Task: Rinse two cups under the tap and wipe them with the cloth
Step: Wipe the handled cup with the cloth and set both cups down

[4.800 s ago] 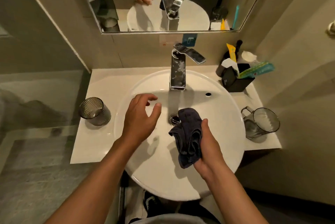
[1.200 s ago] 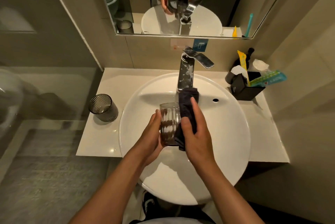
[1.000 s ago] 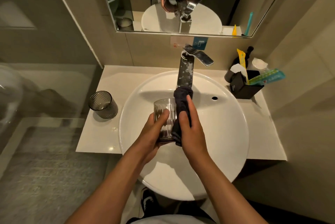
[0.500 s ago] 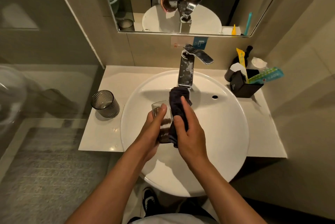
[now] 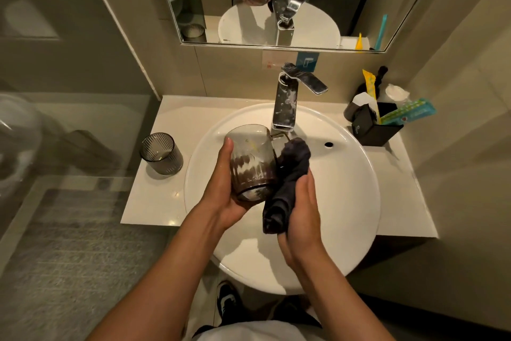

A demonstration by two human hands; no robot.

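Observation:
Over the white basin [image 5: 345,183], my left hand [image 5: 221,188] grips a clear ribbed cup with a handle [image 5: 253,163], tilted with its mouth away from me. My right hand [image 5: 301,210] holds a dark cloth [image 5: 287,183] bunched against the cup's right side. A second ribbed cup [image 5: 161,153] stands upright on the counter left of the basin. The chrome tap [image 5: 286,104] rises behind the basin; no water runs from it.
A black holder with toothpaste and packets [image 5: 376,125] sits on the counter's back right. The mirror [image 5: 276,0] hangs above the tap. A glass shower partition [image 5: 69,133] stands to the left. The white counter [image 5: 154,202] ends just below the basin's middle.
The cup has tipped away from me and risen toward the tap. The cloth has slid from the cup's rim down along its right side. The cup formerly at right now sits in my hand.

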